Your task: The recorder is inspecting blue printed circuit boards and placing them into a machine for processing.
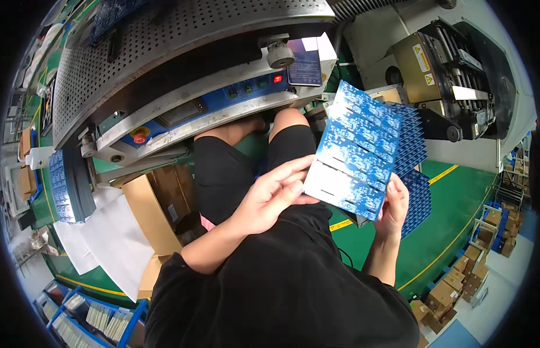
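Note:
Between my two hands is a blue printed circuit board panel (pixel 357 148), tilted upright, with rows of pale traces and a glare on its left side. My left hand (pixel 277 194) pinches its lower left corner between thumb and fingers. At the lower right corner, my right hand (pixel 394 204) grips the edge, its fingers partly behind the panel. Just behind and right of the panel stand stacks of blue racks (pixel 414 200), partly hidden by it.
A perforated metal machine table (pixel 183 52) with a control panel (pixel 241 90) and red emergency button (pixel 140 138) spans the front. More blue boards (pixel 62 185) are stacked at left, near an open cardboard box (pixel 143 203). Another machine (pixel 450 69) stands at right.

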A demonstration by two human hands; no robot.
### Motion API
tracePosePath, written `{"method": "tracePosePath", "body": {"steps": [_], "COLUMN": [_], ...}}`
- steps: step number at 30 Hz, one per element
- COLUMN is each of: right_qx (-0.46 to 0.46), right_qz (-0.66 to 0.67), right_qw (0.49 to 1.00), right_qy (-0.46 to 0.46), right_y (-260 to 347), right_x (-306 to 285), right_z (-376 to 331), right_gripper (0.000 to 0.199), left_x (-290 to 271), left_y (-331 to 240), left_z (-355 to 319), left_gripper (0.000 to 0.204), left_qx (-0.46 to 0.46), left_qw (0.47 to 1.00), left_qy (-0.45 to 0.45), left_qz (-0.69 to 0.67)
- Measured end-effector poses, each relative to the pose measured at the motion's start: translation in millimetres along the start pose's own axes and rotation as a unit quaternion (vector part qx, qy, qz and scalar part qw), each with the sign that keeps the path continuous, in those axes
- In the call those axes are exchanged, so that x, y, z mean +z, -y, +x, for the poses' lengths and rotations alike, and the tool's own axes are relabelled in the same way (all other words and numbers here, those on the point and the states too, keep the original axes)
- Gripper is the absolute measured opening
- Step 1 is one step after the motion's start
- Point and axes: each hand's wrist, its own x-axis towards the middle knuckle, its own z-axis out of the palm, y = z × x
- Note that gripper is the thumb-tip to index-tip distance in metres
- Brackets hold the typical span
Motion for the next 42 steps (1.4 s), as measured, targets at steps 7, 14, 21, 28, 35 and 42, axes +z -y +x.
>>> {"method": "tracePosePath", "body": {"steps": [7, 14, 21, 28, 35, 42], "right_qx": [0.031, 0.051, 0.066, 0.095, 0.107, 0.118], "right_qz": [0.038, 0.037, 0.058, 0.095, 0.11, 0.127], "right_qw": [0.997, 0.993, 0.991, 0.986, 0.984, 0.981], "right_qy": [0.061, 0.104, 0.105, 0.094, 0.088, 0.09], "right_y": [-16, -11, -12, -12, -7, -4], "right_x": [2, -1, 1, 12, 19, 23], "right_z": [-4, -8, -11, -8, -6, -6], "right_gripper": [0.031, 0.029, 0.033, 0.039, 0.04, 0.04], "left_x": [-5, -8, 0, 9, 11, 9], "left_y": [2, 9, 2, -7, -10, -8], "left_z": [-19, -24, -26, -24, -24, -21], "left_gripper": [0.046, 0.048, 0.045, 0.043, 0.042, 0.042], "left_qx": [-0.059, -0.054, -0.066, -0.061, -0.058, -0.051], "left_qw": [0.997, 0.995, 0.997, 0.996, 0.994, 0.993], "left_qy": [-0.026, 0.002, -0.021, -0.062, -0.085, -0.088], "left_qz": [-0.052, -0.087, -0.029, -0.031, -0.048, -0.063]}}
